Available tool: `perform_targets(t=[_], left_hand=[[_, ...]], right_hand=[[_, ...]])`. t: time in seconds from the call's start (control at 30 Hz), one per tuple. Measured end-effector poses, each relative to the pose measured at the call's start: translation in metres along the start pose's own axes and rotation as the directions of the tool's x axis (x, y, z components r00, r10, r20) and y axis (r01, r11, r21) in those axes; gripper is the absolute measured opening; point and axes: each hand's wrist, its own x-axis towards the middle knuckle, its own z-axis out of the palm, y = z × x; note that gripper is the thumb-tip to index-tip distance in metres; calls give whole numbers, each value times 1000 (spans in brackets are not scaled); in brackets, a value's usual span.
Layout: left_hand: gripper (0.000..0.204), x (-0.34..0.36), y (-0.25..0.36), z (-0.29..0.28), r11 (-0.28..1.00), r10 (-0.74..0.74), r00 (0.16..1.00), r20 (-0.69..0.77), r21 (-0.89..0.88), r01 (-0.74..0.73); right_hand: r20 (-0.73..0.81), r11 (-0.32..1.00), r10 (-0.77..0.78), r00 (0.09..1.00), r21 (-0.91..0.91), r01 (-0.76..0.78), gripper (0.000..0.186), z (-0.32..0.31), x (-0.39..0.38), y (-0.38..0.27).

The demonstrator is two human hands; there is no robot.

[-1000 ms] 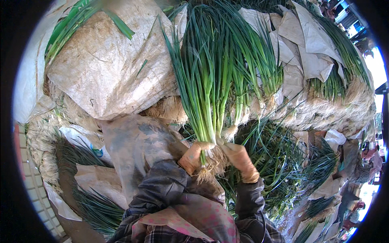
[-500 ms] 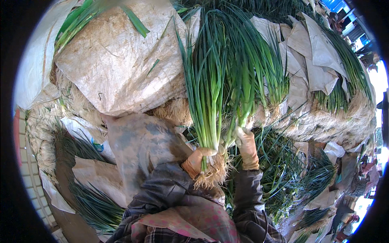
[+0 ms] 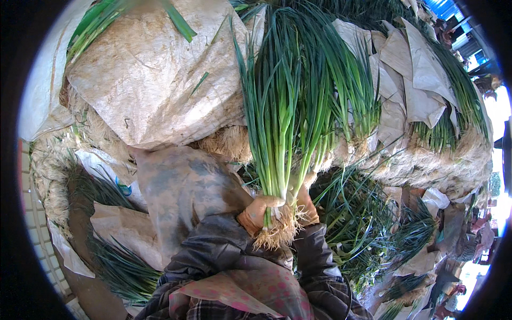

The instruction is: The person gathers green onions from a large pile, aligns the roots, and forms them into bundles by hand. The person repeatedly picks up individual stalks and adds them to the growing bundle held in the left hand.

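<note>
A large bunch of green onions (image 3: 282,122) stands in front of me, its dark leaves spread up and away and its stringy roots (image 3: 277,228) toward me. My left hand (image 3: 257,213), in a worn orange-and-white glove, is wrapped round the white lower stems on the left. On the bunch's right side, my right hand (image 3: 308,202), gloved the same way, closes on the stalks just above the roots. Its fingers are mostly hidden by stems and roots.
A dirty pale sheet (image 3: 154,74) covers heaped onions at the far left. More rooted bundles (image 3: 445,128) line the far right under tan cloths. Loose green leaves (image 3: 354,213) lie below on the right. Another leafy bundle (image 3: 120,264) lies at the near left.
My right hand has moved left and down, drawing its stalks against the bunch in my left hand. The left hand stays nearly in place.
</note>
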Motion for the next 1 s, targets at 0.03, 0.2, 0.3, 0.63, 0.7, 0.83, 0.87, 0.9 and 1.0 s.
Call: perform_targets(t=[0.03,0.2,0.3,0.63,0.7,0.83,0.87,0.9,1.0], left_hand=[[46,1,-2,1,1000,-5,1000,10,-23,6],[51,-4,-1,4,991,-44,999,4,-125,44],[50,-8,4,3,996,-19,999,36,-89,22],[47,-3,0,-17,995,-50,998,36,-87,52],[46,-4,1,-16,982,-87,989,116,-156,105],[45,-1,-4,-7,989,-43,994,102,-139,57],[46,-2,-2,-7,988,-55,994,98,-140,69],[48,0,-2,-6,1000,0,999,39,5,0],[46,1,3,-10,930,-20,988,-154,360,75]], right_hand=[[87,927,-57,995,-366,85,15,-4,-8,3],[1,459,46,999,-888,-21,12,-15,-9,43],[-167,237,142,976,-951,-198,22,-41,13,69],[-552,-50,406,728,-809,-586,29,-234,-155,118],[-540,-87,672,507,-738,-670,37,-234,-190,111],[-325,591,383,865,-633,-500,43,-170,-151,63],[-365,839,119,923,-461,-290,43,-151,-129,42],[-407,962,87,909,-203,-183,43,-130,-96,22],[-304,849,-289,908,-520,96,51,-98,0,-35]])
